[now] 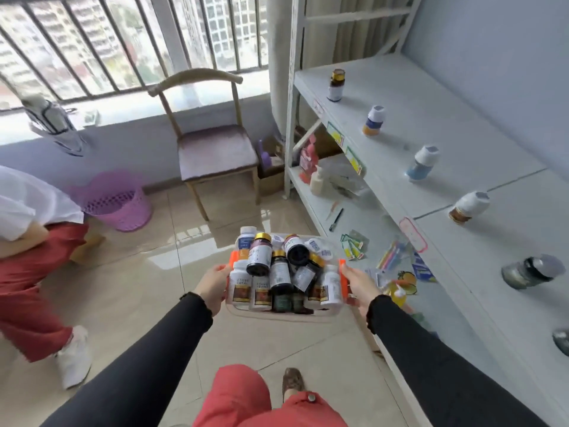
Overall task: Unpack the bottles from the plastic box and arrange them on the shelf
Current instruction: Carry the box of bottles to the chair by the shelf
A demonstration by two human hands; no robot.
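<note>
The person carries a clear plastic box point(286, 312) out in front over the tiled floor point(154, 272), just left of the white shelf point(462, 143). The left hand point(212, 288) grips the box's left side beside an orange latch point(233, 259), its fingers curled around the edge. The right hand point(360, 283) grips the right side at the other orange latch point(342, 280), fingers wrapped under the rim.

The box is heaped with bottles point(278, 272): white ones with dark labels along the near side, dark ones with gold caps piled in the middle, some lying tilted on others.

On the shelf's top board 5 bottles stand well apart in a row: an amber bottle point(336, 85) at the far end, then a white and orange bottle point(374, 121), a white and blue bottle point(422, 163), a white and brown bottle point(468, 207), and a dark bottle point(528, 271) nearest; a 6th shows at the frame edge. The lower board holds small packets and a pen.

Left of the shelf stands a wooden chair point(212, 149), farther left a purple basket point(118, 201), and another person in red trousers point(27, 288).
</note>
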